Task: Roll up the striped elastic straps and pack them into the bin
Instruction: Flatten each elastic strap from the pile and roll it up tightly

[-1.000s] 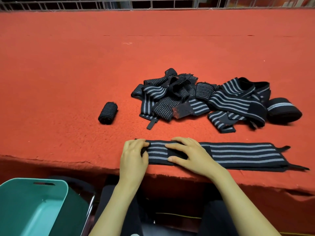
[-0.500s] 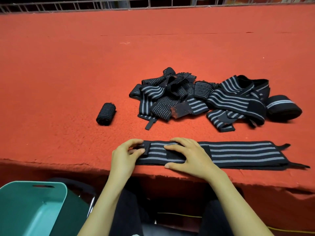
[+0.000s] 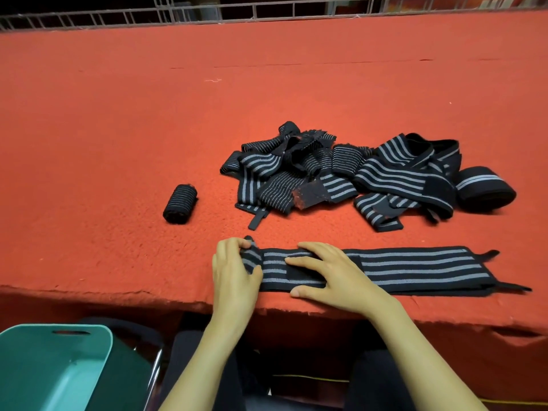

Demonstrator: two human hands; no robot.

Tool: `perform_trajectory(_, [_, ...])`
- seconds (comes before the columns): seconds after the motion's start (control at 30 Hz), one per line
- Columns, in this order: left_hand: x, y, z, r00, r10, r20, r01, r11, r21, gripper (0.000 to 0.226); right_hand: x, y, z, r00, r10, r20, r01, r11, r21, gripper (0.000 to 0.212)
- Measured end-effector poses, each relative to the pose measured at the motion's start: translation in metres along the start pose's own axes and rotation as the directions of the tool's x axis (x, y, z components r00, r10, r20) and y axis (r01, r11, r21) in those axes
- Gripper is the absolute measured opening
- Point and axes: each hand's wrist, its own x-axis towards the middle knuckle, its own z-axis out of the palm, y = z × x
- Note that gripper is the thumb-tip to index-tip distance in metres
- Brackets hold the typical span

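**Red felt table: first turn of one strap in hand**

The red felt-covered table (image 3: 118, 143) runs back to a grey wire railing (image 3: 267, 13) at its far edge. Along the near edge, one black elastic strap with grey stripes (image 3: 415, 268) lies flat, running left to right. The left hand (image 3: 234, 274) curls its fingers round the strap's left end, which is lifted and folded over. The right hand (image 3: 335, 277) lies flat with straight fingers, pressing the strap just beside the fold.

Judged step: starting the roll. The next move calls for tight, even turns towards the right, with the right hand yielding ground while it holds the band straight; otherwise the roll may skew.

Count:
- One flat strap.
- One small tightly rolled strap (image 3: 180, 204), set apart to the left of the heap.
- One broader coiled strap (image 3: 483, 188) at the heap's right end.
- One tangled heap of loose striped straps (image 3: 341, 179), number not countable.
- One teal plastic bin (image 3: 53, 366) below the table at the left, with no strap visible in the part shown.
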Motion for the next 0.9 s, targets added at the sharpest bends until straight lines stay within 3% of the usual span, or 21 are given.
perform_trajectory(0.1, [-0.005,0.008,0.009,0.987,0.158,0.008,-0.158,0.987,0.018,0.040,-0.007,0.006,-0.005,1.000,0.024,-0.010,-0.023,1.000,0.006,0.074])
perform_trajectory(0.3, [-0.018,0.021,0.022,0.925,0.309,0.221,-0.306,0.951,-0.050,0.026,-0.022,0.020,-0.014,0.994,0.081,-0.077,-0.076,0.995,0.068,0.076])
perform_trajectory(0.4, [-0.014,0.022,0.015,0.945,0.231,0.231,-0.201,0.969,-0.147,0.011,-0.024,0.024,-0.009,0.989,0.086,-0.117,-0.078,0.995,0.069,0.081])
perform_trajectory(0.53, [-0.003,0.019,0.008,0.968,0.115,0.222,-0.054,0.963,-0.263,0.026,-0.023,0.023,-0.006,0.985,0.102,-0.140,-0.094,0.993,0.068,0.082])
perform_trajectory(0.73, [-0.001,0.005,0.015,0.970,-0.061,0.236,0.104,0.979,-0.175,0.040,-0.023,0.022,-0.005,0.983,0.105,-0.149,-0.096,0.993,0.070,0.082])
perform_trajectory(0.9, [0.003,0.006,0.020,0.964,-0.067,0.258,0.109,0.982,-0.151,0.044,-0.023,0.025,-0.002,0.982,0.086,-0.166,-0.081,0.996,0.037,0.082])
